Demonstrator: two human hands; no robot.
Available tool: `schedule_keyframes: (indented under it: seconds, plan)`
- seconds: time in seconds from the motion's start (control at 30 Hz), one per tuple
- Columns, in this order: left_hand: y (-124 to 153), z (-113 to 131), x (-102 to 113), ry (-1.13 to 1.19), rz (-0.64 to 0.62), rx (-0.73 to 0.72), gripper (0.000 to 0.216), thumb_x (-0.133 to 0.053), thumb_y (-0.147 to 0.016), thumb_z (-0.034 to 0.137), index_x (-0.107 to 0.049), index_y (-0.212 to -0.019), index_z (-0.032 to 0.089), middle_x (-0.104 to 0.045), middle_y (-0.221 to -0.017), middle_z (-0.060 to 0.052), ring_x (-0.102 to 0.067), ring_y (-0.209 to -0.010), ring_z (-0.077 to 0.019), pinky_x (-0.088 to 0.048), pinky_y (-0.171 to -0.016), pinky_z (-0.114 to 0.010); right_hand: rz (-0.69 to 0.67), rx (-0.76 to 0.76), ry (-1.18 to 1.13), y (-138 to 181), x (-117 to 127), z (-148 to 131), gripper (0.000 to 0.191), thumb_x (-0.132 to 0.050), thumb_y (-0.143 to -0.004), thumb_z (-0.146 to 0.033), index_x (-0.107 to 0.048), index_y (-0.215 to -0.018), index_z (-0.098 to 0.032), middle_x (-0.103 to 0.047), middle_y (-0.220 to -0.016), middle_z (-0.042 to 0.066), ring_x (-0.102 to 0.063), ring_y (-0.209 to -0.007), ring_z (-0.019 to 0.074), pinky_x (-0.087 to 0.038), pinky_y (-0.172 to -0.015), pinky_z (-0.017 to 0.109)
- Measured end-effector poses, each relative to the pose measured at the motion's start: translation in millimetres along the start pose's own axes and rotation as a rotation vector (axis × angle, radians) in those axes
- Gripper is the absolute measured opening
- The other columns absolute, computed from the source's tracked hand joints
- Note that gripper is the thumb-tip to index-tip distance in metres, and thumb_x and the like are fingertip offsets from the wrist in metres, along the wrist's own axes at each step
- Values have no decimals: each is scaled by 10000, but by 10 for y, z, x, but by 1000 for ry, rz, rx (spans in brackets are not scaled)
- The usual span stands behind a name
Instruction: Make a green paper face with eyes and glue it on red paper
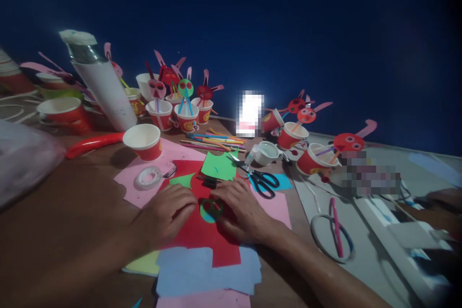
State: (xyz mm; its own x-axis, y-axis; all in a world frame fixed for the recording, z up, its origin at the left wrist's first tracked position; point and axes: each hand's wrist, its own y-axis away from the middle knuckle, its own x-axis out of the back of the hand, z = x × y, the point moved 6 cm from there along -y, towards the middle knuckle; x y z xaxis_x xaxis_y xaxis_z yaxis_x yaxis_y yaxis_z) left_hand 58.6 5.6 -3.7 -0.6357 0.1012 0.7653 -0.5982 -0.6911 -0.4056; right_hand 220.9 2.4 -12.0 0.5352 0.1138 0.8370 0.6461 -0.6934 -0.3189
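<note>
Paper disc [206,211], green, prob. light, bendy: take rim; L hand [169,209] at its 9 o'clock, R hand [240,207] at 3, both curled, can't tell grip.

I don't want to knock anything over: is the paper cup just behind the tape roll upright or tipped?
Upright: the paper cup stands with its wide white mouth up and narrower base down.

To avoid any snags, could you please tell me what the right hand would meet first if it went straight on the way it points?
The right hand would probably first meet the slim dark object by its fingertips; depth is unclear.
</note>
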Motion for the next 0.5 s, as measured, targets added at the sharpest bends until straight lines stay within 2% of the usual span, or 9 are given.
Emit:
schedule_keyframes:
  seconds: [0.37, 0.5]
  plan:
    - [8, 4, -5, 28, 20, -27, 142, -464, -861, 84, -558, -915, 175, -612, -853, -40, -534, -811, -148, -420, -745, -299, 88, -12, -14, 1, -3, 5, 303, -557, -833, -222, -531, -1134, -193, -653, -1026, 90, -515, -1080, 229, -330, -935, 421]
    - [12, 2, -10, 30, 9, -23, 138, -463, -863, 89, -560, -908, 176, -612, -856, -38, -533, -804, -146, -419, -735, -294, 84, -46, -1, -10, -15, 21, 248, -576, -823, -200, -567, -1071, -207, -661, -993, 65, -529, -1043, 220, -319, -930, 415]
